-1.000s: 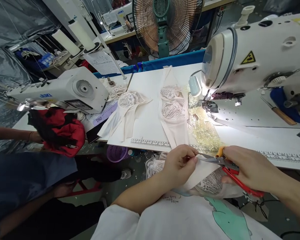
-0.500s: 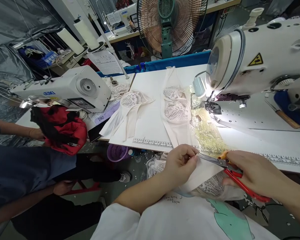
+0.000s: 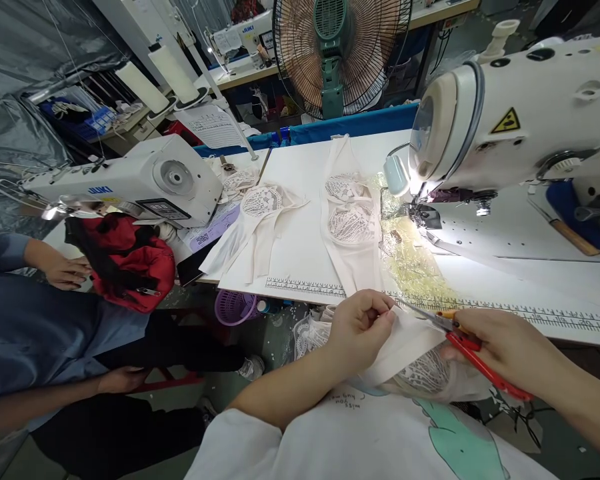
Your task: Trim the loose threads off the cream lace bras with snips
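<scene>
My left hand (image 3: 363, 330) pinches the edge of a cream lace bra (image 3: 407, 343), which hangs over my lap with a lace cup toward my right. Red-and-orange-handled scissors (image 3: 473, 360) are gripped in my right hand (image 3: 503, 343). Their blades point left, with the tips close to my left fingertips at the fabric's edge. Whether the blades touch the cloth I cannot tell. Another cream bra (image 3: 351, 223) lies lengthwise on the white table (image 3: 300, 253) ahead, and one more bra (image 3: 263, 200) rests to its left.
A sewing machine (image 3: 525, 113) with its lamp lit stands at right. Another sewing machine (image 3: 165, 177) is at left, beside a red-and-black bag (image 3: 135, 260) and a seated co-worker (image 3: 55, 347). Behind the table stands a fan (image 3: 333, 53). A purple basket (image 3: 235, 307) sits below.
The scissors and my right hand have shifted slightly down and away from the cloth's edge. My left hand stays nearly still. The co-worker's hand has drawn back from the red-and-black bag.
</scene>
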`<state>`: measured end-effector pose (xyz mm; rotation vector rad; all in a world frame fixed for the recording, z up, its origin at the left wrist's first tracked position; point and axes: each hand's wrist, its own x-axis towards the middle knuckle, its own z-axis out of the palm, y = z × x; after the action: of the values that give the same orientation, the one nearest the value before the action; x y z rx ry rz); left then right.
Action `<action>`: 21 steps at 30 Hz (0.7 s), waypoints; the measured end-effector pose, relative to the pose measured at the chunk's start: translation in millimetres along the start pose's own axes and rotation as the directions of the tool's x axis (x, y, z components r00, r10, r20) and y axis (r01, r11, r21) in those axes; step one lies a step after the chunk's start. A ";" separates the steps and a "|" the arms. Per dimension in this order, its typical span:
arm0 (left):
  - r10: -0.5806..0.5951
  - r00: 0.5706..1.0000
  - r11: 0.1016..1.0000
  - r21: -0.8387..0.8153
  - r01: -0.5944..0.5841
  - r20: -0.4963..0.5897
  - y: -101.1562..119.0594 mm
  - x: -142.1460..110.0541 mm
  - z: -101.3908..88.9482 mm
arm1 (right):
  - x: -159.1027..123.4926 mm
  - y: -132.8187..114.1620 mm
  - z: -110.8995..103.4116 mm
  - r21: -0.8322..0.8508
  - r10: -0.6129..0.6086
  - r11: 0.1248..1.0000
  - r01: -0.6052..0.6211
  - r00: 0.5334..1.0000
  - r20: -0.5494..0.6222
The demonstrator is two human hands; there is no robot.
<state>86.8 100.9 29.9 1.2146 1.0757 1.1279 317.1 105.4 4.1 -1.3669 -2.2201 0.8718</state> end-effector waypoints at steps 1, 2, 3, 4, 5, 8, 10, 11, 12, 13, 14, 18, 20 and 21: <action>0.004 1.000 1.000 0.007 -0.004 0.009 -0.3 -0.4 -0.5 | -1.4 0.4 -0.9 0.036 0.030 0.999 -0.030 0.999 -0.024; 0.013 1.000 1.000 0.014 -0.013 0.015 -0.7 -0.9 -1.0 | -2.8 1.0 -1.9 0.078 0.058 0.995 -0.054 0.997 -0.051; 0.025 1.000 0.999 0.020 -0.025 0.018 -1.2 -1.5 -1.6 | -3.9 1.5 -2.7 0.121 0.079 0.990 -0.068 0.993 -0.083; 0.041 0.999 0.999 0.027 -0.042 0.017 -1.8 -2.2 -2.3 | -4.6 1.9 -3.3 0.172 0.079 0.983 -0.060 0.991 -0.110; 0.063 0.998 0.997 0.032 -0.063 0.015 -2.3 -3.0 -3.0 | -4.7 1.7 -3.2 0.237 0.064 0.971 -0.031 0.989 -0.133; 0.136 0.991 0.989 0.055 -0.136 0.017 -2.7 -5.8 -4.8 | -2.7 -4.7 1.2 0.419 -0.007 0.904 0.083 0.984 -0.179; 0.179 0.984 0.981 0.069 -0.180 0.019 -1.6 -8.4 -5.7 | -0.6 -14.2 6.9 0.442 -0.018 0.891 0.105 0.980 -0.197; 0.193 0.981 0.979 0.070 -0.194 0.019 -0.9 -10.1 -6.1 | 0.1 -19.8 9.9 0.417 -0.014 0.904 0.100 0.979 -0.205; 0.200 0.980 0.977 0.067 -0.200 0.017 -0.2 -12.1 -6.6 | 0.4 -25.4 12.8 0.386 -0.017 0.917 0.099 0.978 -0.210; 0.200 0.980 0.978 0.059 -0.201 0.014 0.4 -14.5 -7.0 | 0.2 -30.4 15.4 0.363 -0.024 0.926 0.103 0.976 -0.216; 0.193 0.981 0.980 0.047 -0.193 0.009 0.8 -17.2 -7.6 | -0.6 -34.7 17.7 0.349 -0.030 0.931 0.107 0.975 -0.219; 0.110 0.994 0.993 -0.029 -0.110 -0.021 -1.1 -29.7 -9.7 | -8.3 -44.7 22.6 0.335 -0.006 0.938 0.089 0.971 -0.241; 0.079 0.996 0.995 -0.065 -0.082 -0.041 -3.2 -36.2 -10.0 | -12.5 -50.5 22.8 0.326 0.015 0.942 0.077 0.963 -0.271; 0.074 0.996 0.994 -0.079 -0.078 -0.050 -4.1 -39.5 -9.9 | -14.2 -54.8 22.6 0.325 0.013 0.942 0.083 0.960 -0.281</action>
<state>72.0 63.0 25.6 1.1784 1.0161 1.2519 274.0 67.8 24.9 -1.2006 -1.7822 0.9275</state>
